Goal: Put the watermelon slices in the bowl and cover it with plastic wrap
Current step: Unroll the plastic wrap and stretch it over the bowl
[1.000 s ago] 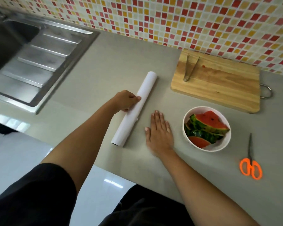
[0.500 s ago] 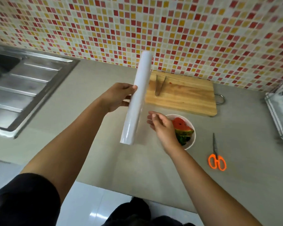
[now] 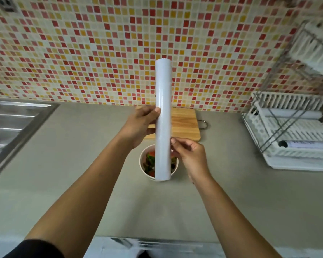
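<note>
Above the bowl [image 3: 145, 171] of watermelon slices [image 3: 150, 161], the plastic wrap roll [image 3: 163, 120] now stands lifted upright, left hand [image 3: 140, 125] gripping it, right hand [image 3: 189, 155] pinching for the film edge; covering begins.

The plastic wrap roll [image 3: 163, 120] hides most of the bowl [image 3: 145, 168] and watermelon slices [image 3: 150, 161].

A grey bench [image 3: 67, 146] carries a white bowl [image 3: 145, 169] of watermelon slices just below the fingers [image 3: 175, 141], a wooden cutting board [image 3: 183, 123] beyond them, and a dish rack [image 3: 291, 146] far right
</note>
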{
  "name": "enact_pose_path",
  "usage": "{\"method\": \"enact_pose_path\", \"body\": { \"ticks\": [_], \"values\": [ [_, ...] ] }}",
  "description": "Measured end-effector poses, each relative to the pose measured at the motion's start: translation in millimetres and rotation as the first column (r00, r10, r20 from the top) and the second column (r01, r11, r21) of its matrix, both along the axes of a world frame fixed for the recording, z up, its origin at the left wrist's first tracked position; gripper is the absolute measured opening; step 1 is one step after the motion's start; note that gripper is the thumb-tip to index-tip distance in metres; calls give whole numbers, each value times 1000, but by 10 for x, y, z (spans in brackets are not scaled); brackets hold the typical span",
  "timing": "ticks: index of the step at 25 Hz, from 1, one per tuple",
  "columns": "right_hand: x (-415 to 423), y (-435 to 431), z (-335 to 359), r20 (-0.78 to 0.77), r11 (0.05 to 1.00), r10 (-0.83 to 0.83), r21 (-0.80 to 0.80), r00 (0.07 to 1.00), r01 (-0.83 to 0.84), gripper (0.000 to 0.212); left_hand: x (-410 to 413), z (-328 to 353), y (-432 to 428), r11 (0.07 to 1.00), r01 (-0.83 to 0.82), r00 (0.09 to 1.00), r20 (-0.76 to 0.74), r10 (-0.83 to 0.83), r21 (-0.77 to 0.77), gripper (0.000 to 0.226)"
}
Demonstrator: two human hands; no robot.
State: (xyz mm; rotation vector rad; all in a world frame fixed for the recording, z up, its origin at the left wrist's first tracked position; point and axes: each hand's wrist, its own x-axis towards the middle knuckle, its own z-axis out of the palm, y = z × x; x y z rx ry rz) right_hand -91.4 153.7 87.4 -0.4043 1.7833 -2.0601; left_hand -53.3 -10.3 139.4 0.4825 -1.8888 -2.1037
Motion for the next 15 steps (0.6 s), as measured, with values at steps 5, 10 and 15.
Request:
{"method": "enact_pose_path", "body": {
  "ticks": [5,10,15],
  "values": [
    [67,150,27,-133,993,-22,110,991,36,12,81,17,270,998,-47,998,-44,49,40,26],
    [90,167,142,-188,987,-60,137,980,87,12,46,26,425,967,-173,983,-20,180,186,31],
    [131,71,201,-208,988,-127,56,970,141,8,41,10,477,959,-240,965,-66,252,147,30]
  ]
}}
